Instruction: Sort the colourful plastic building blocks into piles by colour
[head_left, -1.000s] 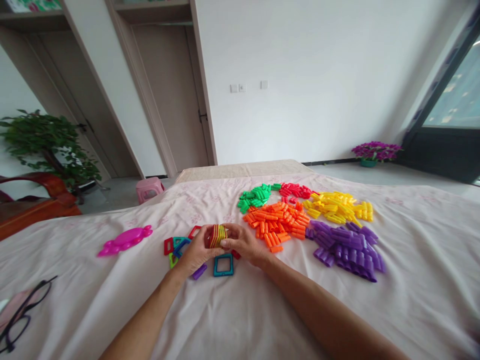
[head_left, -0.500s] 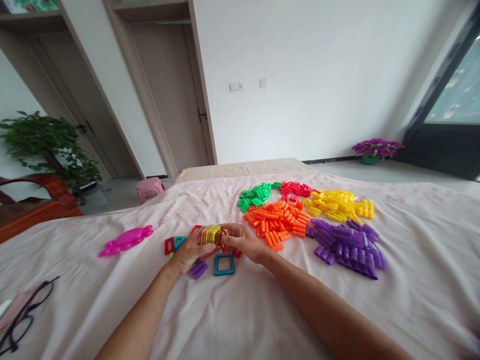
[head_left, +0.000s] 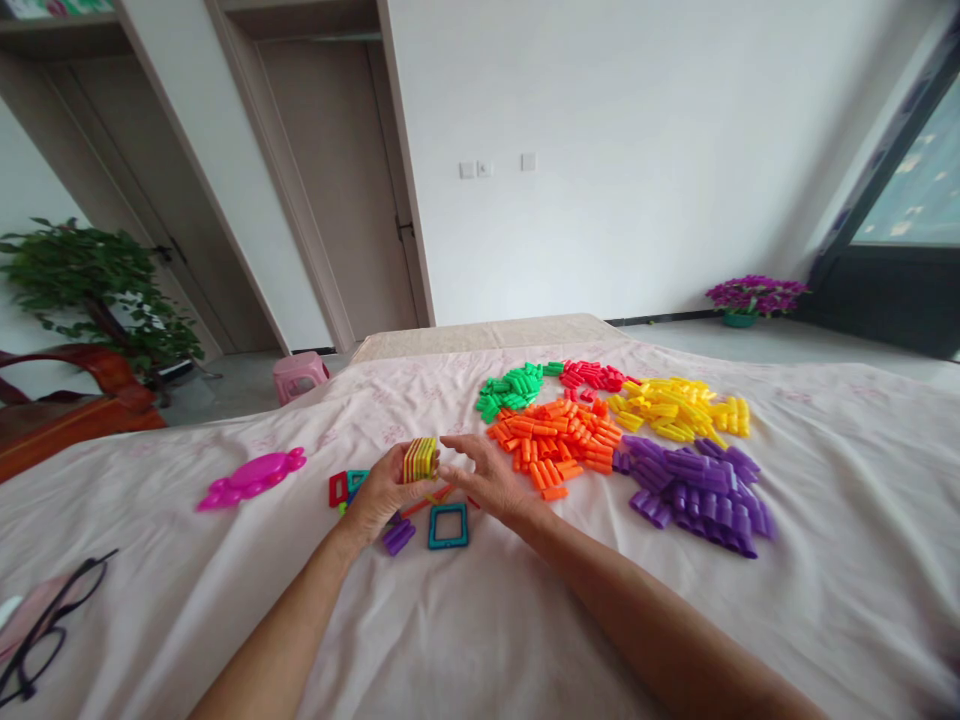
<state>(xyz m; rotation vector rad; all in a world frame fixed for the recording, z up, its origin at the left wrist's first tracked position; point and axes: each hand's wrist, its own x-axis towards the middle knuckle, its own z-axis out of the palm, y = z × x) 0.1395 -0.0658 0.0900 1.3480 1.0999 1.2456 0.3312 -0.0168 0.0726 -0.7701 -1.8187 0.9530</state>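
Note:
My left hand (head_left: 381, 492) is closed round a stack of yellow and red frame tiles (head_left: 420, 460), held above the cloth. Just right of the stack, my right hand (head_left: 491, 482) has its thumb and fingers apart, with nothing between them. Beneath the hands lie a teal square frame (head_left: 448, 526), purple pieces (head_left: 399, 537) and a red frame (head_left: 338, 489), with other tiles partly hidden by my left hand. Close beyond my right hand spreads a heap of orange pieces (head_left: 555, 435).
Green (head_left: 510, 390), red (head_left: 592, 376), yellow (head_left: 675, 408) and purple heaps (head_left: 697, 490) lie at the right on the pale cloth (head_left: 465, 640). A pink candy-shaped object (head_left: 253, 478) lies at the left, with black glasses (head_left: 56, 635) near the left edge.
My right hand has come away from the tiles and opened. The red frame that was between its fingers is no longer there. My left hand still holds the stack.

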